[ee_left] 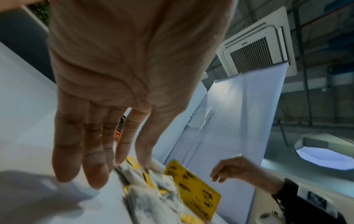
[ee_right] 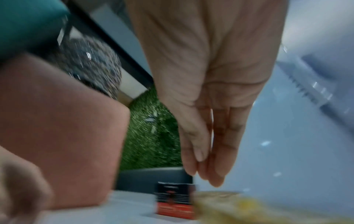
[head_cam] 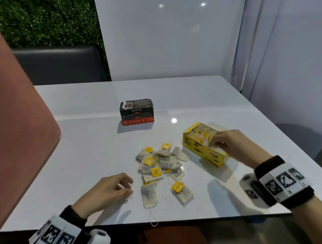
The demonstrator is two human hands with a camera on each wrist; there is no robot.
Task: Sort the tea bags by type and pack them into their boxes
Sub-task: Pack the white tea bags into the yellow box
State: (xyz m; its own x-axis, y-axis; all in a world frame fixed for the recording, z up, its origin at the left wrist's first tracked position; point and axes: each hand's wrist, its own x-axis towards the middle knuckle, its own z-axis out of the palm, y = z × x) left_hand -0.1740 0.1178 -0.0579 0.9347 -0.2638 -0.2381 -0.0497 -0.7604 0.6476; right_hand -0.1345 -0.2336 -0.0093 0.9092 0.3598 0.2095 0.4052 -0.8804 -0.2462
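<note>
A heap of loose tea bags (head_cam: pixel 159 164) with yellow tags lies mid-table; the left wrist view shows the tea bags (ee_left: pixel 149 197) too. My left hand (head_cam: pixel 129 185) hovers just left of the heap, fingers relaxed and holding nothing; seen from the wrist, the left hand (ee_left: pixel 107 171) is spread. An open yellow box (head_cam: pixel 202 151), partly filled with bags, stands to the right, and the same yellow box (ee_left: pixel 193 189) shows from the left wrist. My right hand (head_cam: pixel 213 143) reaches into its open top; the right hand (ee_right: pixel 205 174) has fairly straight fingers and nothing visible between them. A black and red box (head_cam: pixel 136 112) stands behind, flaps down.
The white table (head_cam: pixel 82 146) has a pink chair back (head_cam: pixel 14 132) against its left side and a dark seat (head_cam: pixel 61 66) beyond. White panels close the back and right. One tea bag string (head_cam: pixel 153 219) hangs over the front edge. Tea crumbs dot the surface.
</note>
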